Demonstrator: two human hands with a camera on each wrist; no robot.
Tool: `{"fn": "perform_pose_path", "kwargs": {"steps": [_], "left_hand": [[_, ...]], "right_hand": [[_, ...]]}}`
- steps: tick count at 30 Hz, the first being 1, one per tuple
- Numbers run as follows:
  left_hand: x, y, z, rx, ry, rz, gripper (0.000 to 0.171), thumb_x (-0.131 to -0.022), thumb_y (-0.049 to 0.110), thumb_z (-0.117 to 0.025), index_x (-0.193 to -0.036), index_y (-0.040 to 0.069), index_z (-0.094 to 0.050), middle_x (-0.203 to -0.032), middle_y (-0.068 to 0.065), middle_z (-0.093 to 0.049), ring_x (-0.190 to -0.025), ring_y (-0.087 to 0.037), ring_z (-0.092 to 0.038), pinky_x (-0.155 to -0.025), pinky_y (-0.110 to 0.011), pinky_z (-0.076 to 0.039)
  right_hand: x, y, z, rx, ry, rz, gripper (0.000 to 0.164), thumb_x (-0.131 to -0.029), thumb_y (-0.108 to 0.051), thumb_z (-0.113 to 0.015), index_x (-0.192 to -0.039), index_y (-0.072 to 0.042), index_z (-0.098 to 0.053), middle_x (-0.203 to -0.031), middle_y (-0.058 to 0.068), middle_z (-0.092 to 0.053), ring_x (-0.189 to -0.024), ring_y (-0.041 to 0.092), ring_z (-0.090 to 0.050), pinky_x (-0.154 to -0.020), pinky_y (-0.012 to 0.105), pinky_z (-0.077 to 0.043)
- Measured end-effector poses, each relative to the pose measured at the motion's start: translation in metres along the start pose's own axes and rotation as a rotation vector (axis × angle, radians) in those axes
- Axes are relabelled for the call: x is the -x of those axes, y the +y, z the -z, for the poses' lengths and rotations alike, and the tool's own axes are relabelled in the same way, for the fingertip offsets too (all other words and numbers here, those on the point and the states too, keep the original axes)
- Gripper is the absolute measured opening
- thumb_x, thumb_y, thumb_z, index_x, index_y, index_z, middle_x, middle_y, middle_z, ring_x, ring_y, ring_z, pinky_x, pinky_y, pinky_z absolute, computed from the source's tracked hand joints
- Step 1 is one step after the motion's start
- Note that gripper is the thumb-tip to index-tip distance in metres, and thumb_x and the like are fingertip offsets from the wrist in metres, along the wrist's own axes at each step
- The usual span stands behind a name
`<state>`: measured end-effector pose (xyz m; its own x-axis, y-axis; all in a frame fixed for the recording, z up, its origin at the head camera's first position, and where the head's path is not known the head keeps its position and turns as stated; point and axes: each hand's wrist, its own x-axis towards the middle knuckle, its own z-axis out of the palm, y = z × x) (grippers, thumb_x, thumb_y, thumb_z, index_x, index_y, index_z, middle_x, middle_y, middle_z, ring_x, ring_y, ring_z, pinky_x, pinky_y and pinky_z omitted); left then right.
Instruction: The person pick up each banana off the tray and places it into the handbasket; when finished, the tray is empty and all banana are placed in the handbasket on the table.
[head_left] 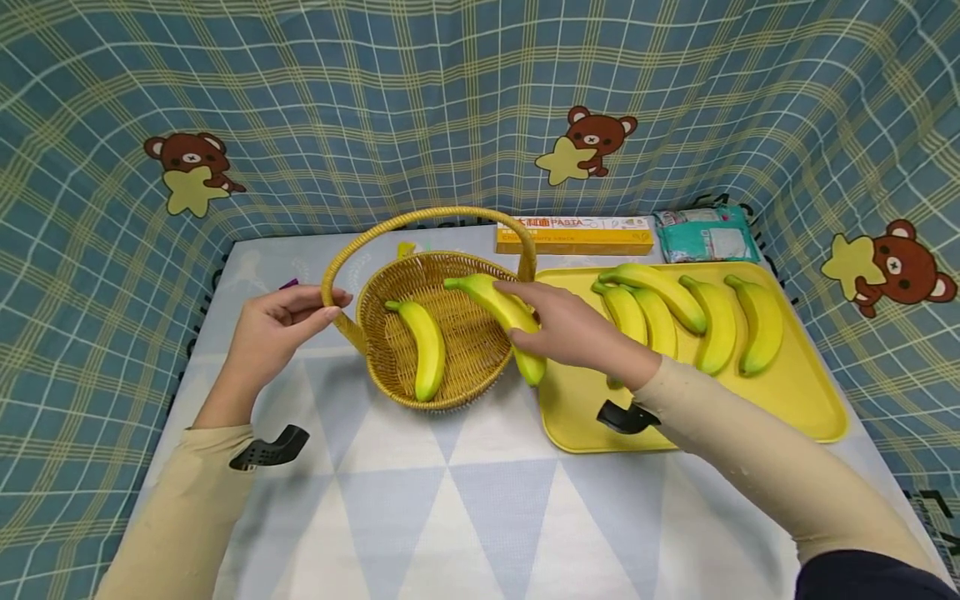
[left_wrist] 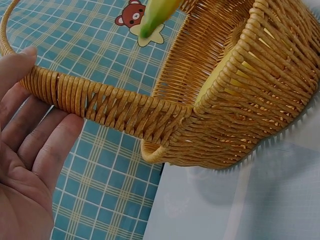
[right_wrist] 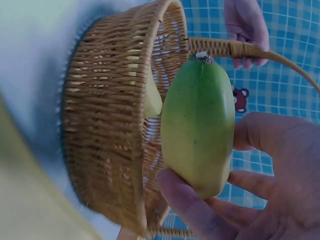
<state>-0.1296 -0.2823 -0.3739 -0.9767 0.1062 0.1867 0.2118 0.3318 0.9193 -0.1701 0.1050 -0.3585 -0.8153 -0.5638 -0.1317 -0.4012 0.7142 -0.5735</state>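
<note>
- Checked cloth (head_left: 420, 108) printed with brown bears walls in the scene on three sides.
- A table (head_left: 390, 517) under a triangle-patterned cover carries the goods.
- A yellow tray (head_left: 795, 408) on the right bears at least five bananas (head_left: 761, 333), one lying across others.
- A wicker basket (head_left: 468, 337) stands just left of the tray, its tall handle (head_left: 427, 214) arching overhead.
- An orange pasta box (head_left: 573, 242) lies along the back, a teal packet (head_left: 705, 235) beside it.
- The left hand (head_left: 272, 333) grips the handle's left side, thumb and fingers around it.
- The right hand (head_left: 573, 325) holds a banana between thumb and fingers at the basket's right rim, stem end over the opening; whether fruit touches rim cannot be told.
- A single banana (head_left: 426, 346) rests inside the basket.
</note>
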Motion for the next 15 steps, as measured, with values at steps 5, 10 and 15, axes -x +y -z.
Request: {"fn": "perform_pose_path", "kwargs": {"steps": [5,10,15], "left_hand": [[-0.001,-0.001,-0.001,0.013,-0.005,-0.013,0.025,-0.097,0.011,-0.072,-0.118,-0.003,-0.072,-0.111,-0.002,-0.076,-0.103,-0.013,-0.072,-0.089,-0.020,-0.057],[-0.001,-0.002,-0.001,0.020,-0.006,-0.015,0.025,-0.097,0.011,-0.071,-0.118,-0.003,-0.072,-0.111,-0.002,-0.076,-0.103,-0.012,-0.072,-0.090,-0.020,-0.056],[-0.001,-0.001,0.000,0.007,0.002,-0.014,0.025,-0.096,0.010,-0.072,-0.118,-0.003,-0.072,-0.110,0.000,-0.076,-0.102,-0.011,-0.072,-0.088,-0.020,-0.057]], "right_hand": [[-0.035,-0.005,-0.015,0.010,0.003,0.011,0.068,-0.097,-0.030,-0.062,-0.160,-0.021,-0.036,-0.152,0.007,-0.049,-0.080,0.018,-0.056,-0.074,0.035,-0.048],[-0.059,-0.004,-0.032,0.011,-0.014,0.003,0.068,-0.098,-0.027,-0.062,-0.159,-0.016,-0.036,-0.154,0.008,-0.048,-0.098,0.019,-0.059,-0.080,0.035,-0.048],[-0.074,-0.004,-0.048,0.051,-0.067,-0.030,0.067,-0.098,-0.024,-0.062,-0.159,-0.014,-0.036,-0.152,0.012,-0.050,-0.115,0.022,-0.057,-0.088,0.037,-0.047]]}}
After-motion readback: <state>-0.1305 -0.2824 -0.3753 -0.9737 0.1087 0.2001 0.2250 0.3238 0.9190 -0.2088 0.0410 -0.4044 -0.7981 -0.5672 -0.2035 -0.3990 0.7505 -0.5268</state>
